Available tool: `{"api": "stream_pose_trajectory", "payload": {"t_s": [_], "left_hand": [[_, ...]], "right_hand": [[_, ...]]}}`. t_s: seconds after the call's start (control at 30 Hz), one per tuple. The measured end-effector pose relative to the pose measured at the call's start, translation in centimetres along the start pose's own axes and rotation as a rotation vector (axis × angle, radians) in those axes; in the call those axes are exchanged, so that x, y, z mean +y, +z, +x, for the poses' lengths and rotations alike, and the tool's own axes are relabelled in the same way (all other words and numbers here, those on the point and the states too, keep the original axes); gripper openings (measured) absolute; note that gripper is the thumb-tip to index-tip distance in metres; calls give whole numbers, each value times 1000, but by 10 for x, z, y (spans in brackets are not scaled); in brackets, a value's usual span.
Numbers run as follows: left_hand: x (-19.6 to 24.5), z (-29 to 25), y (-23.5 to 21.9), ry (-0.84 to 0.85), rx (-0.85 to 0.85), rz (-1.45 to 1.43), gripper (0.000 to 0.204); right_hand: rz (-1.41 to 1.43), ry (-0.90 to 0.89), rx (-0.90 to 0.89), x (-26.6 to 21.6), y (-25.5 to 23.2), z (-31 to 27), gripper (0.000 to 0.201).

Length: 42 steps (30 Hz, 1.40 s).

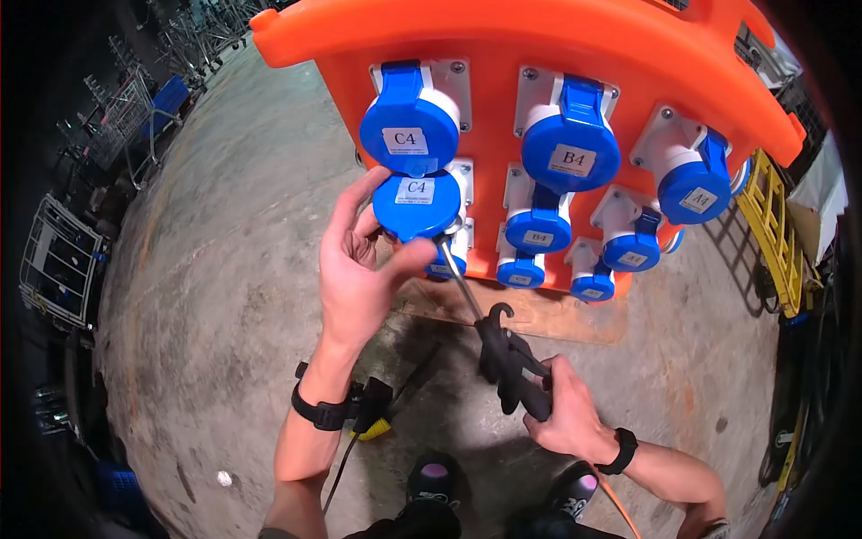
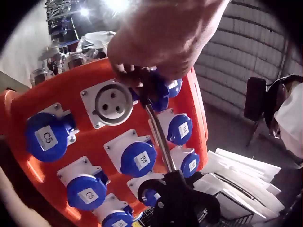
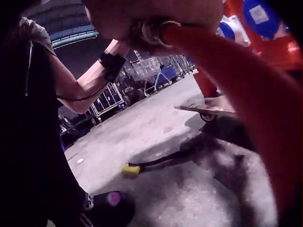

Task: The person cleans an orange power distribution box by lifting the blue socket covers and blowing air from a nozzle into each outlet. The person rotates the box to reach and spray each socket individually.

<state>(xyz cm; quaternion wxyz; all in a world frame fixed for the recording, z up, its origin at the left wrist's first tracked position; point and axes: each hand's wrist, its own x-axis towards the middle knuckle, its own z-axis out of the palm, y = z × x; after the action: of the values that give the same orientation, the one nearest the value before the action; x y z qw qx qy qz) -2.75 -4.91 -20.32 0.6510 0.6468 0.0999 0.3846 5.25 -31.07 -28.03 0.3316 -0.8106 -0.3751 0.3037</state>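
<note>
My left hand [image 1: 355, 283] grips the edge of a blue C4 lid [image 1: 417, 216] between fingers and thumb, on an orange panel [image 1: 489, 108] of capped sockets. My right hand [image 1: 570, 418] is closed round the black handle of a gun-like tool [image 1: 507, 359]. Its metal tube [image 1: 462, 286] slants up to just under the lid; the lid hides where the tip lies. In the left wrist view, a white socket [image 2: 113, 105] with three holes is uncovered, and the tube [image 2: 162, 137] reaches up to my left fingers. A thick red hose [image 3: 236, 71] crosses the right wrist view.
Other blue-capped sockets, marked B4 [image 1: 572, 160] and A4 [image 1: 696, 198], surround the work. The panel stands over a wooden board [image 1: 557, 314] on the concrete floor [image 1: 215, 269]. A yellow ladder [image 1: 777, 242] is at the right, wire carts [image 1: 65, 260] at the left.
</note>
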Motion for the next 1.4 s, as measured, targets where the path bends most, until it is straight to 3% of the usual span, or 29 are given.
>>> {"api": "stream_pose_trajectory", "payload": {"t_s": [0.13,0.23,0.3,0.43,0.5,0.63,1.1,1.33,1.4], "left_hand": [[-9,-1,-5,39,9,116,78],[-10,1,-11,98,76,344,69],[-14,2,-16,224,77,502,59],[-14,0,-10,202,125,418,53],[-17,0,-10,219,132,366,51],[-19,0,-9,244,133,352,50],[-24,-3,-8,255,121,269,49],[-27,-4,-9,255,131,276,51],[-27,-4,-8,259,132,259,51]], "right_hand": [[52,48,-14,4,12,6,54],[114,-4,47,9,23,5,46],[152,42,45,4,25,5,47],[138,87,-17,-7,22,8,56],[126,-23,73,-2,29,13,48],[133,-50,80,0,31,15,48],[159,69,-78,-19,28,20,56],[134,74,-67,-12,28,18,53],[95,-20,27,-4,35,15,44]]}}
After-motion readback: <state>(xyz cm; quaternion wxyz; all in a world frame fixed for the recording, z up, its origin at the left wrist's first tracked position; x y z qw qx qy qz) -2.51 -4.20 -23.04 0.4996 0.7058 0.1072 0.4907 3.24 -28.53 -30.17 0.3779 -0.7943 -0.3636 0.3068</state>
